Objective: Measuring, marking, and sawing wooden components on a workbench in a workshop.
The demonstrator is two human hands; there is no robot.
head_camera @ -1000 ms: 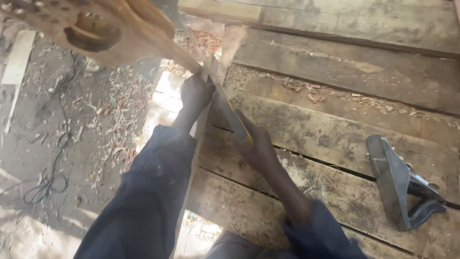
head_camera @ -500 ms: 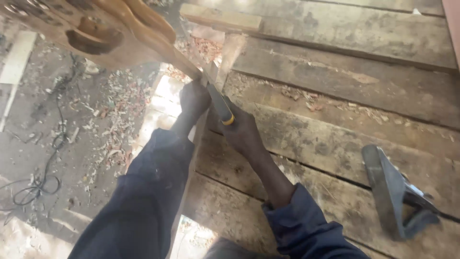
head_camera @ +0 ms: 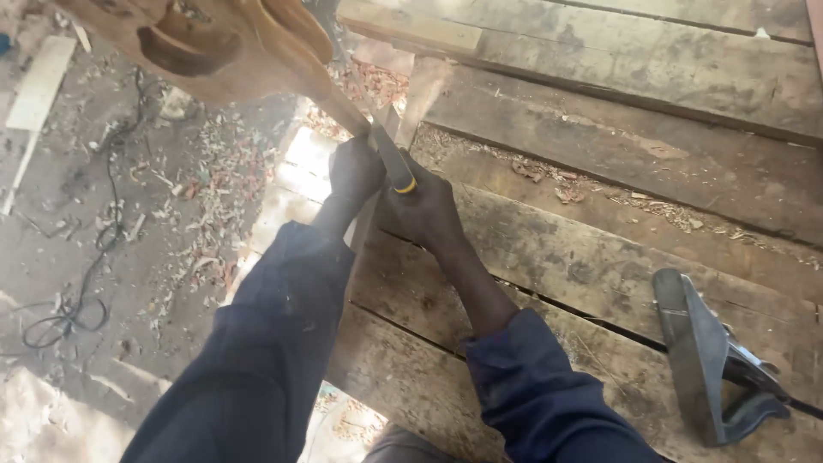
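While both hands clamped the tool (head_camera: 393, 159), L hand (head_camera: 356, 169) beside R hand (head_camera: 426, 208) at the surface (head_camera: 600, 266) edge, its tip met carved wood (head_camera: 231, 47); steady, shallow strokes seemed best.

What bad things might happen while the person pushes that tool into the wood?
The chisel could slip off the carved wooden piece. The left hand grips right beside it, so the blade might cut those fingers.

The right hand pushes hard near the workbench edge, so a slip could throw the person off balance.

The hand plane lies loose on the bench and could get knocked to the floor.
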